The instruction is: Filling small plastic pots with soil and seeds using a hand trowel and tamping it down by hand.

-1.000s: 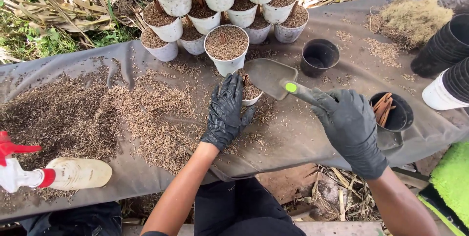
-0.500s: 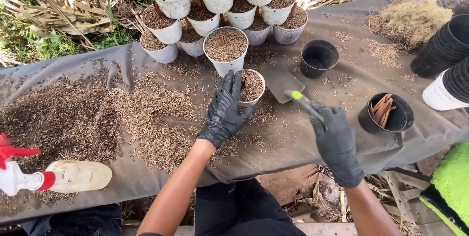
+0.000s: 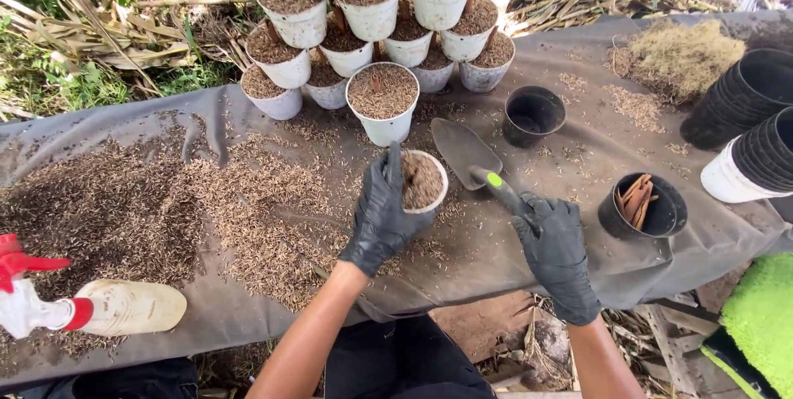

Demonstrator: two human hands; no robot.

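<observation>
Your left hand (image 3: 382, 211) is wrapped around the filled white pot (image 3: 423, 182); right hand (image 3: 555, 252) is closed on the trowel (image 3: 475, 159), blade resting on the counter (image 3: 529, 201).

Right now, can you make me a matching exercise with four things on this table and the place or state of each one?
Things:
1. small white pot
2. trowel
3. spray bottle
4. black pot with brown sticks

Places or states:
A. lying on its side at the left edge
B. held by the right hand, blade empty
C. standing right of both hands
D. held by the left hand, filled with brown husks

Pairs: 1-D, 2-B, 3-A, 4-C
</observation>
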